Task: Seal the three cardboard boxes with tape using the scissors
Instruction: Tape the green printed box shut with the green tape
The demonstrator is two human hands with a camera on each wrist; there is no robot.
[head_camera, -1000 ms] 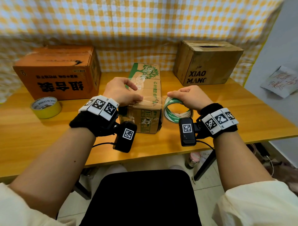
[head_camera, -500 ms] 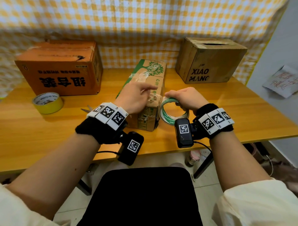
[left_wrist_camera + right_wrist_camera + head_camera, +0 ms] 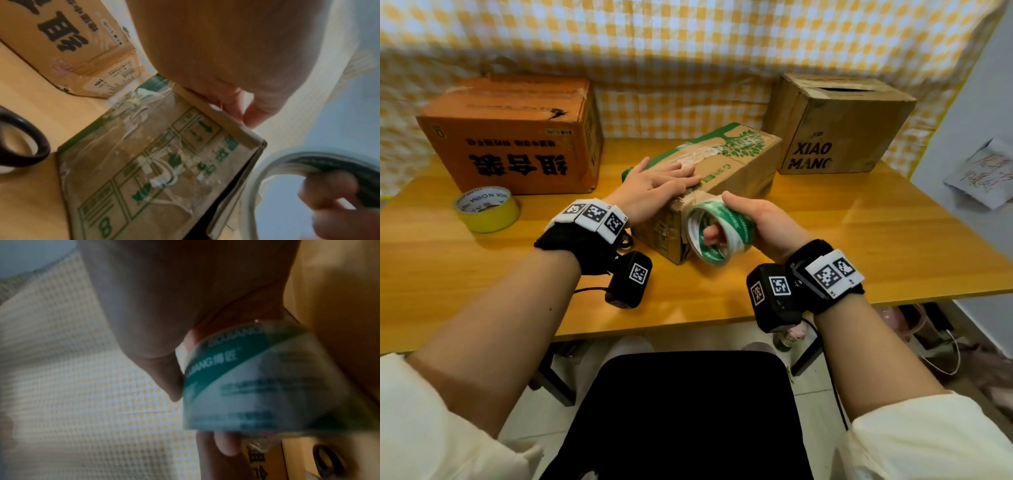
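We've swung the green-printed brown cardboard box (image 3: pixel 709 171) askew at frame centre; our left hand (image 3: pixel 654 192) presses flat on top, our right hand (image 3: pixel 753 222) grips the green-and-white tape roll (image 3: pixel 717 233) at its near end, ready to seal.

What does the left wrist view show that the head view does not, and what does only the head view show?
Only the left wrist view shows a black scissors handle lying on the table beside the green-printed box.

Only the head view shows the yellow tape roll, the XIAO MANG box and the left hand flat on the box top.

Both show the orange box, the green-printed box and the green tape roll gripped by the right hand.
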